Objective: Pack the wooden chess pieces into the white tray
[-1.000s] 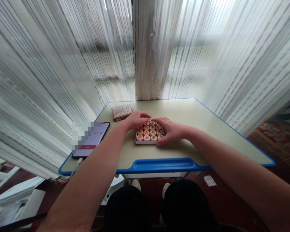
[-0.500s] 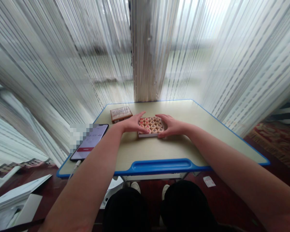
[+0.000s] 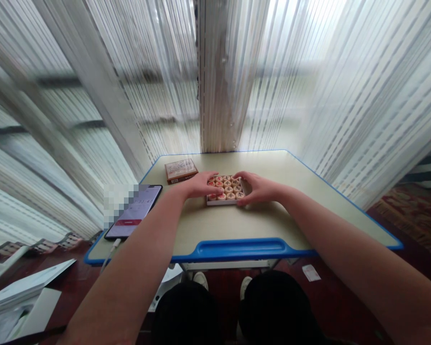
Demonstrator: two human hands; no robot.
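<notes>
A shallow white box (image 3: 222, 202) on the tabletop holds rows of round wooden Chinese chess pieces (image 3: 228, 184), marked with red and dark characters. My left hand (image 3: 197, 185) grips the box's left side, its thumb lying over the front left pieces. On the opposite side, my right hand (image 3: 255, 188) curves around the box, fingers at the far corner and thumb at the near one. Both hands partly cover the outer pieces. A brown cardboard box (image 3: 181, 169) with a printed top lies just beyond my left hand, apart from the white box.
A phone (image 3: 138, 211) with a plugged-in cable (image 3: 111, 249) rests on the left of the pale, blue-edged table (image 3: 309, 206). A blue pencil groove (image 3: 240, 247) runs along its front edge. Striped curtains (image 3: 290, 86) hang behind. An open white box (image 3: 28, 302) stands low at left.
My left thumb and fingers have come closer together over the pieces at the left side. The right hand keeps nearly the same grip. The view has shifted slightly.
</notes>
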